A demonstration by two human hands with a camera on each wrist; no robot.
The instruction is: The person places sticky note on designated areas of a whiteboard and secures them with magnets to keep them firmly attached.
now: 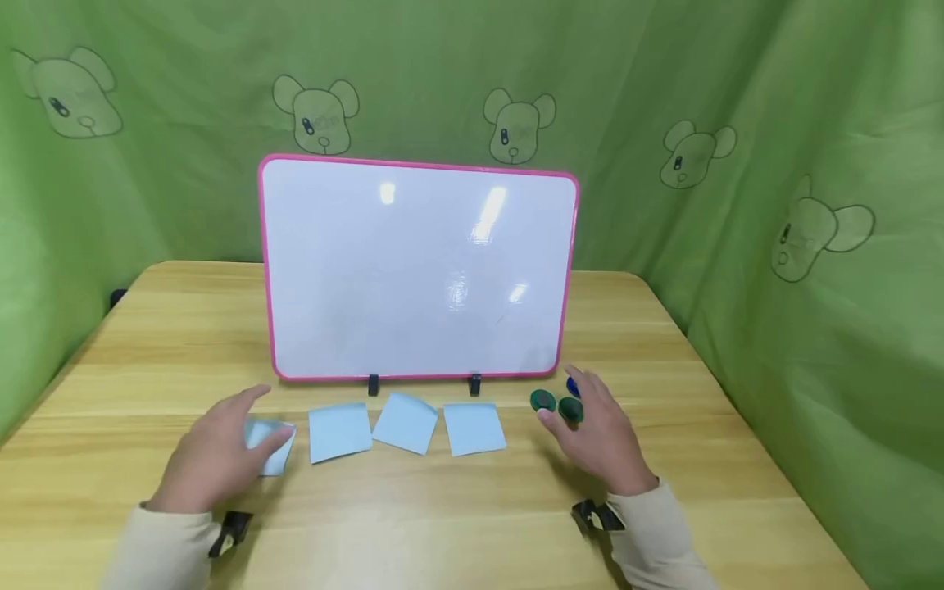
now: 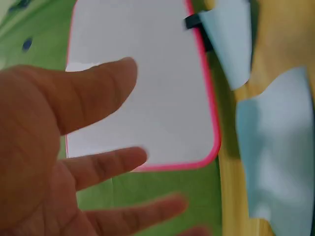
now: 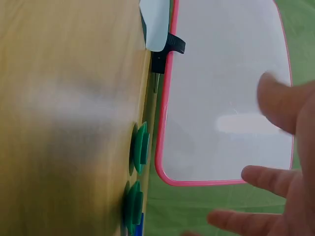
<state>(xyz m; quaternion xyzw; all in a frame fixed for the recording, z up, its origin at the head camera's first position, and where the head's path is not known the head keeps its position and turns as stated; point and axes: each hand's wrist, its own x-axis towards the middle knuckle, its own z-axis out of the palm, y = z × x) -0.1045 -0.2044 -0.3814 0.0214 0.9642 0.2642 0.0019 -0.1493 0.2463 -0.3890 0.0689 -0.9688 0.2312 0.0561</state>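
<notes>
My left hand point(image 1: 217, 455) hovers over the leftmost light blue sticky note point(image 1: 274, 466), hiding part of it. Its thumb and fingers are spread apart and hold nothing, as the left wrist view also shows. Three more blue sticky notes, a left one point(image 1: 340, 433), a middle one point(image 1: 406, 423) and a right one point(image 1: 474, 428), lie in a row. My right hand point(image 1: 603, 438) is beside two round green magnet-like pieces point(image 1: 542, 400) point(image 3: 140, 147), fingers extended with nothing between them. A blue piece point(image 1: 573, 386) is partly hidden behind its fingers.
Behind the notes a pink-framed whiteboard point(image 1: 420, 270) stands upright on the wooden table point(image 1: 413, 524), with a left black clip foot point(image 1: 373, 385) and a right one point(image 1: 474, 384) at its lower edge. A green curtain point(image 1: 442, 49) with mouse drawings hangs around the table.
</notes>
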